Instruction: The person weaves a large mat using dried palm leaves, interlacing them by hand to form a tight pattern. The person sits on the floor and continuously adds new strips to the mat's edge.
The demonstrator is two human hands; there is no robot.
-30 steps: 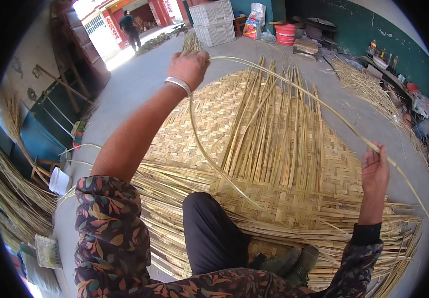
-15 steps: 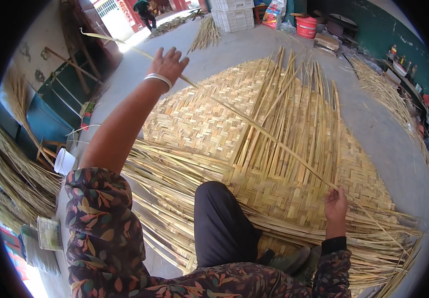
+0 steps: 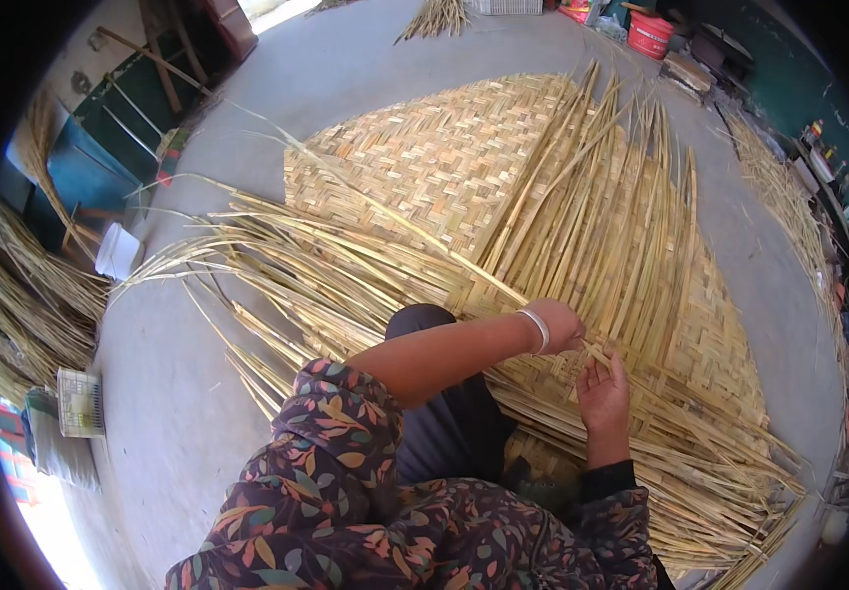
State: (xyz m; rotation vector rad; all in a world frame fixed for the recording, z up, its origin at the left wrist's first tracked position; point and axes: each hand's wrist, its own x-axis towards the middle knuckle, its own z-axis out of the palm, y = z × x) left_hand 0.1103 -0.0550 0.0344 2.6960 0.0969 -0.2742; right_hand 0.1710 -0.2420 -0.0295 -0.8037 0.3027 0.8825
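A long, flat reed strip (image 3: 415,232) runs slantwise over a partly woven mat (image 3: 415,147) with a herringbone pattern. My left hand (image 3: 557,326), a pale bangle at its wrist, is closed on the strip. Just beside it my right hand (image 3: 604,391), palm turned up, pinches the same strip between thumb and fingers. Under and beyond both hands, loose unwoven strips (image 3: 582,231) fan away across the mat. Another layer of strips (image 3: 346,270) spreads out to the left, its ends free over the floor. My bent knee rests on the mat.
A white bucket (image 3: 119,251) and a plastic basket (image 3: 80,403) stand at the left near bundled reeds (image 3: 36,295). Far right are a red bucket (image 3: 650,34) and scattered stalks (image 3: 779,187) along the wall. Grey concrete floor (image 3: 174,393) surrounds the mat.
My left hand has come from far out at the upper left to close beside my right hand, on the strip. The right hand has shifted slightly left, and the view has tilted down.
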